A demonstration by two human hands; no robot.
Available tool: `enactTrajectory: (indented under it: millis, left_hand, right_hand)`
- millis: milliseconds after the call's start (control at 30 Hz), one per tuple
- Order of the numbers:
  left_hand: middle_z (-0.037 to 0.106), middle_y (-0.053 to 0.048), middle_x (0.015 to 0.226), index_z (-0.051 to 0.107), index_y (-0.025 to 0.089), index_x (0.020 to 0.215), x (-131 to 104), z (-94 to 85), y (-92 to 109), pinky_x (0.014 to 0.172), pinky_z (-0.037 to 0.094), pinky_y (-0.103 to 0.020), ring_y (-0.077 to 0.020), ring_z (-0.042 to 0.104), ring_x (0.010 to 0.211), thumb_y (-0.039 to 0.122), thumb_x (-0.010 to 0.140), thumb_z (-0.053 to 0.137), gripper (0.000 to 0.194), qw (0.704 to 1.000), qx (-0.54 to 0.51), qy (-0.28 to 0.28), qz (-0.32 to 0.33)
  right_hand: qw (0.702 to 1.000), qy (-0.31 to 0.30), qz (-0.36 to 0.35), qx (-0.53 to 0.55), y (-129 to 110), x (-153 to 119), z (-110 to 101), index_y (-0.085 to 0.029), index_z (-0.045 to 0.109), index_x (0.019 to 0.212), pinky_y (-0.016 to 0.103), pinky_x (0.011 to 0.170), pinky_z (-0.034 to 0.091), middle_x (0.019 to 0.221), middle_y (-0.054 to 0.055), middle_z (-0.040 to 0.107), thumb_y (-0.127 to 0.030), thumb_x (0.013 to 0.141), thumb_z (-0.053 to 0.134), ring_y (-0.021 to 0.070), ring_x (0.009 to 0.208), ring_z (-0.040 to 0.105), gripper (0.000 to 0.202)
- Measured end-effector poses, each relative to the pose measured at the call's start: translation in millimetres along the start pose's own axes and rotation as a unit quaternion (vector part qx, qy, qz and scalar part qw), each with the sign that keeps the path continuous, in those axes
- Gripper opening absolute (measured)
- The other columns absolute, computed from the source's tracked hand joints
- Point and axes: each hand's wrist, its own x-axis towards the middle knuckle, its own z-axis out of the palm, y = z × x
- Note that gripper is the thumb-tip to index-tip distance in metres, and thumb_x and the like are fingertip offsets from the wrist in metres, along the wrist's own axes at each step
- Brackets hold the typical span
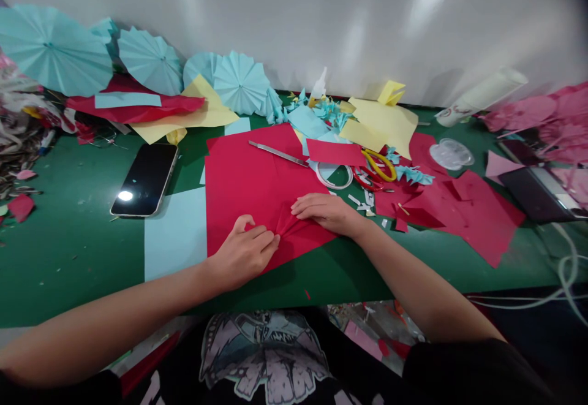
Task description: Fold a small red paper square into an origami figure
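A small pleated piece of red paper [285, 221] lies over larger red sheets [239, 190] near the table's front edge. My left hand [250, 249] is closed, with thumb and fingertips pinching the pleated paper's lower left end. From the other side, my right hand [324, 212] has its fingers together on the paper's right part; its thumb is mostly hidden. Above my hands, a thin metal strip [278, 154] like a ruler or blade rests on the red sheets. A light blue sheet [174, 233] sticks out from under them on the left.
A phone [146, 178] lies at left. Yellow-handled scissors [380, 165], red-handled scissors [366, 179] and a white tape ring [334, 175] are beyond my right hand. Pleated blue paper fans [241, 83] line the wall. A glue bottle [319, 84] stands behind; red scraps [478, 209] spread right.
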Motion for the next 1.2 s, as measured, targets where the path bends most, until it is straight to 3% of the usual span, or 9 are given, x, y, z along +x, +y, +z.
enactTrajectory:
  millis: [200, 433, 633, 767, 900, 1033, 1200]
  left_hand:
    - [0.058, 0.0, 0.064, 0.063, 0.009, 0.084, 0, -3.7, 0, 0.078, 0.031, -0.037, -0.0133, 0.053, 0.063, 0.014, 0.09, 0.044, 0.021, 0.999, 0.01, 0.018, 0.027]
    - [0.058, 0.001, 0.062, 0.063, 0.013, 0.075, -1, -1.9, -6, 0.075, 0.034, -0.035, -0.0134, 0.052, 0.062, 0.015, 0.089, 0.045, 0.023, 0.996, 0.01, 0.017, 0.083]
    - [0.056, 0.002, 0.06, 0.063, 0.012, 0.082, -1, -4.2, -7, 0.077, 0.034, -0.036, -0.0129, 0.051, 0.062, 0.018, 0.09, 0.041, 0.024, 0.998, -0.033, 0.004, 0.061]
    - [0.061, 0.0, 0.069, 0.062, 0.013, 0.095, -2, -2.0, -7, 0.077, 0.033, -0.034, -0.0136, 0.053, 0.069, 0.02, 0.09, 0.042, 0.023, 0.996, -0.077, 0.032, -0.012]
    - [0.062, -0.005, 0.087, 0.057, 0.014, 0.111, -1, 1.1, -5, 0.077, 0.031, -0.035, -0.0174, 0.053, 0.082, 0.025, 0.09, 0.04, 0.029, 0.993, -0.086, -0.033, -0.069]
    - [0.061, -0.005, 0.092, 0.054, 0.014, 0.116, 0, 0.1, -4, 0.079, 0.029, -0.037, -0.0197, 0.052, 0.087, 0.031, 0.091, 0.041, 0.033, 0.991, -0.072, -0.102, -0.057]
    - [0.062, -0.007, 0.094, 0.05, 0.01, 0.121, 0, -3.1, 0, 0.082, 0.027, -0.04, -0.0216, 0.05, 0.088, 0.034, 0.092, 0.039, 0.039, 0.991, -0.025, -0.125, -0.039]
  right_hand:
    - [1.0, 0.006, -0.009, -0.016, -1, 1, 0, -0.016, 0.062, 0.081, 0.036, 0.088, 0.053, 0.088, 0.007, 0.071, -0.007, 0.085, 0.046, 0.0134, 0.093, 0.064, 0.019]
    - [1.0, 0.01, -0.014, -0.015, -1, 3, 0, -0.016, 0.063, 0.08, 0.036, 0.087, 0.053, 0.085, 0.009, 0.071, -0.006, 0.084, 0.047, 0.0145, 0.091, 0.065, 0.019]
    - [1.0, 0.013, 0.001, 0.001, 0, 3, 0, -0.017, 0.063, 0.078, 0.036, 0.087, 0.053, 0.085, 0.008, 0.071, -0.006, 0.084, 0.046, 0.0151, 0.09, 0.065, 0.021]
    - [1.0, 0.006, 0.022, 0.009, 0, 2, -1, -0.019, 0.064, 0.078, 0.037, 0.087, 0.054, 0.086, 0.006, 0.071, -0.008, 0.084, 0.046, 0.0151, 0.09, 0.066, 0.022]
    - [1.0, -0.001, 0.021, 0.004, 1, 1, -2, -0.02, 0.065, 0.08, 0.037, 0.086, 0.054, 0.086, 0.006, 0.071, -0.009, 0.083, 0.047, 0.0155, 0.091, 0.065, 0.021]
    - [0.999, -0.021, 0.013, -0.02, -2, 1, -4, -0.019, 0.065, 0.087, 0.036, 0.086, 0.052, 0.091, 0.007, 0.069, -0.01, 0.084, 0.046, 0.0153, 0.094, 0.062, 0.021]
    - [0.984, -0.111, -0.002, -0.137, -16, 7, -5, -0.022, 0.064, 0.104, 0.04, 0.085, 0.044, 0.098, 0.008, 0.063, -0.013, 0.085, 0.045, 0.0185, 0.099, 0.051, 0.029]
